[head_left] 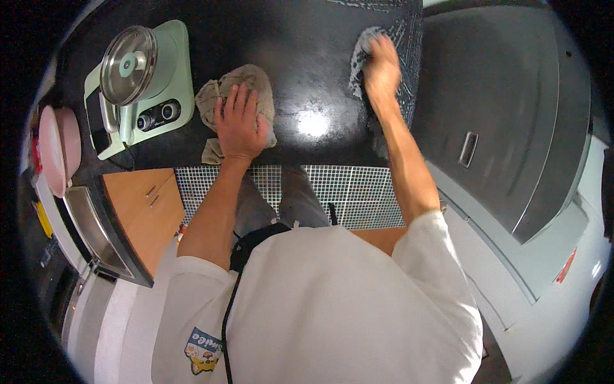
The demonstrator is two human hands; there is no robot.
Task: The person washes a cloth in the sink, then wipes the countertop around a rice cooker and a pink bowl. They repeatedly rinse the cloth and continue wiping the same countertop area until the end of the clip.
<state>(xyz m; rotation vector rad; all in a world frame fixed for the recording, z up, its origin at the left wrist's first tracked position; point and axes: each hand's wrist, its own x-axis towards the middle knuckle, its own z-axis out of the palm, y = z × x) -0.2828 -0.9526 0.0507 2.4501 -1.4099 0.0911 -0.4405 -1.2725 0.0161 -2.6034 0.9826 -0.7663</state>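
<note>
My left hand lies flat on a crumpled brown cloth, with its fingers a little apart. The cloth rests on the black countertop, close to the front edge. Farther out to the right, my right hand is blurred and bent down at the counter. Beside and under its fingers is a patchy pale-grey band; whether that is suds or a wet cloth I cannot tell. Whitish wet streaks run along the counter's right side. What lies beneath the right palm is hidden.
A pale green cooktop bearing a pot with a glass lid stands left of the brown cloth. Pink basins sit at far left, above a sink. A large dark grey panel with a recessed handle borders the counter's right side.
</note>
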